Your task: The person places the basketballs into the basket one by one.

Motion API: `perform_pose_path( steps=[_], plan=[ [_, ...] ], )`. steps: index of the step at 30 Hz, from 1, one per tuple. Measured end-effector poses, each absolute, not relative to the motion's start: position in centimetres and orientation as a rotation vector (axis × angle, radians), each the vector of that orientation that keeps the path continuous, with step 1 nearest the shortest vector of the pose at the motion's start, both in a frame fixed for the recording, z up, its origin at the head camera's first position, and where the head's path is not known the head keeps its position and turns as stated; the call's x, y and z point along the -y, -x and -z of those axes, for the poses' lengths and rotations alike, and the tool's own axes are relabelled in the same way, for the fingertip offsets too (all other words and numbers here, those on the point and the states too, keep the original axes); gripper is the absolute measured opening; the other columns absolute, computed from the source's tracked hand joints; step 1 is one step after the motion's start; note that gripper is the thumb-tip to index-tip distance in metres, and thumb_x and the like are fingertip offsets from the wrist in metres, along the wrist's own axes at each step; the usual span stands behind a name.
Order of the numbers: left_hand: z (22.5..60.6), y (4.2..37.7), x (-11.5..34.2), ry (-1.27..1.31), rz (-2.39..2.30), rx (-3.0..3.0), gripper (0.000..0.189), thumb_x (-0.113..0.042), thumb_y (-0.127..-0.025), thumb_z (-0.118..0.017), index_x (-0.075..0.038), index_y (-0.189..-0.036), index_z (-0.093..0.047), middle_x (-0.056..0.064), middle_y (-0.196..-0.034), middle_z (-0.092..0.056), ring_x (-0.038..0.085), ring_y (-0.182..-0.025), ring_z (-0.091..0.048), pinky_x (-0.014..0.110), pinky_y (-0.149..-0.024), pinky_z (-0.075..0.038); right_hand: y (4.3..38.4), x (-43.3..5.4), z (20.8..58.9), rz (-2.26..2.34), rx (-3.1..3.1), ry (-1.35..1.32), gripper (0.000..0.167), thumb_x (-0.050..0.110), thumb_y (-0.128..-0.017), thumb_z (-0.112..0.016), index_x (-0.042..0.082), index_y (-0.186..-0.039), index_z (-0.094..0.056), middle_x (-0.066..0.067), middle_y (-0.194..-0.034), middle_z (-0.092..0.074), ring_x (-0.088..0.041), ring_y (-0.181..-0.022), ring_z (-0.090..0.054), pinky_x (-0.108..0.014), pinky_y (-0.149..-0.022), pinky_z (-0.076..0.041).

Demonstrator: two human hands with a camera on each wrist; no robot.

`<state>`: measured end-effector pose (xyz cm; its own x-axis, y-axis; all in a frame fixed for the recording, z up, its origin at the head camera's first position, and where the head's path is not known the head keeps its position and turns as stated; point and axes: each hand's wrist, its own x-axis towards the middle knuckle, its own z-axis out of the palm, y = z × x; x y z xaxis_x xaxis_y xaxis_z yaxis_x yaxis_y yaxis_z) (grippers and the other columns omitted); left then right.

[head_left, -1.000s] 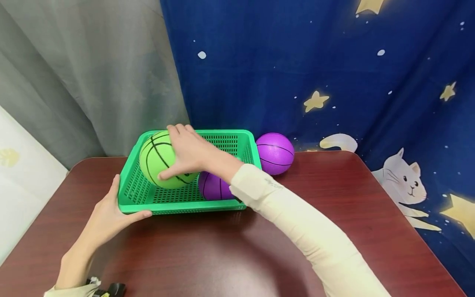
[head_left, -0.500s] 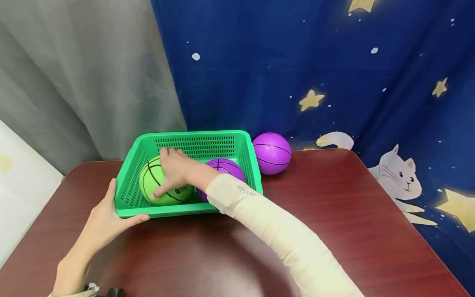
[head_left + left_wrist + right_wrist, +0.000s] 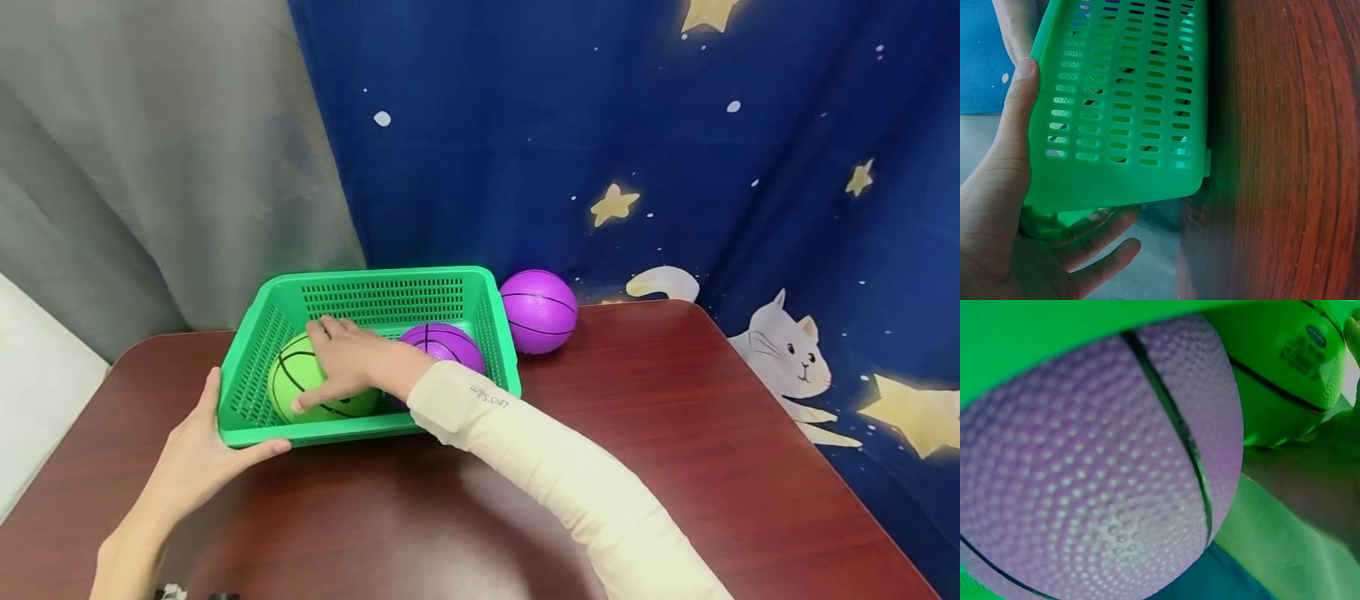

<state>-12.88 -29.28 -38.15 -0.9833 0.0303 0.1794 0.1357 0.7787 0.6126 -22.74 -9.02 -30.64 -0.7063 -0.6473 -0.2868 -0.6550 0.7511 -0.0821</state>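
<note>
A green plastic basket [image 3: 480,279] with slotted walls stands near the table's back edge. My left hand [image 3: 198,458] holds its near left corner, thumb along the front rim; the left wrist view shows fingers behind the corner of the basket [image 3: 1104,181]. Inside, at left, lies a lime-green basketball [image 3: 288,383], gripped from above by my right hand [image 3: 348,358], thumb on its near side. Beside it in the basket sits a purple basketball [image 3: 450,343], partly hidden by my right wrist. That purple basketball [image 3: 1104,469] fills much of the right wrist view.
Another purple basketball [image 3: 538,312] rests on the table just right of the basket. Behind the reddish-brown table [image 3: 600,400] hang a grey curtain [image 3: 165,167] and a blue star-patterned curtain [image 3: 480,150]. Small dark objects [image 3: 223,596] show at the bottom edge.
My right hand has lowered the lime-green basketball into the left part of the basket. The left hand keeps its hold on the corner. The head view has shifted slightly.
</note>
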Motion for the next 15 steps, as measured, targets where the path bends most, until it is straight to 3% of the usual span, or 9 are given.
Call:
perform_pose_path(
  steps=[4, 6, 9, 15],
  plan=[
    [38.2, 12.6, 29.8, 0.112, 0.967, 2.808, 0.113, -0.042, -0.068, -0.082, -0.021, -0.15, -0.007, 0.019, -0.123, -0.049, 0.041, -0.107, -0.046, 0.056, -0.076, -0.038, 22.6, 8.5, 30.0, 0.008, -2.635, 1.028, 0.109, 0.078, -0.077, -0.043, 0.014, -0.15, 0.007, 0.0, -0.155, 0.002, -0.014, -0.14, 0.0, -0.024, -0.109, -0.006],
    [38.2, 12.5, 30.1, 0.113, 0.957, 2.811, 0.118, -0.041, -0.068, -0.082, -0.02, -0.151, 0.001, 0.024, -0.127, -0.045, 0.046, -0.109, -0.043, 0.059, -0.076, -0.037, 22.7, 7.6, 29.4, 0.043, -2.637, 1.046, 0.109, 0.077, -0.077, -0.042, 0.011, -0.15, 0.005, -0.002, -0.155, 0.001, -0.014, -0.14, 0.001, -0.023, -0.109, -0.003],
    [38.3, 12.7, 29.8, 0.115, 0.966, 2.802, 0.116, -0.041, -0.068, -0.082, -0.022, -0.15, -0.004, 0.02, -0.122, -0.049, 0.042, -0.107, -0.046, 0.057, -0.075, -0.037, 23.1, 5.1, 28.0, 0.117, -2.654, 1.056, 0.107, 0.076, -0.079, -0.041, 0.007, -0.149, 0.001, -0.005, -0.155, -0.001, -0.014, -0.14, 0.002, -0.023, -0.109, -0.001],
    [38.3, 13.0, 29.5, 0.141, 0.988, 2.79, 0.118, -0.041, -0.067, -0.082, -0.023, -0.151, -0.001, 0.019, -0.125, -0.047, 0.043, -0.11, -0.044, 0.058, -0.076, -0.037, 25.2, -2.7, 26.1, 0.412, -2.774, 0.967, 0.101, 0.068, -0.082, -0.05, 0.001, -0.148, -0.013, -0.011, -0.152, -0.017, -0.018, -0.139, -0.014, -0.027, -0.11, -0.013]
  ],
)
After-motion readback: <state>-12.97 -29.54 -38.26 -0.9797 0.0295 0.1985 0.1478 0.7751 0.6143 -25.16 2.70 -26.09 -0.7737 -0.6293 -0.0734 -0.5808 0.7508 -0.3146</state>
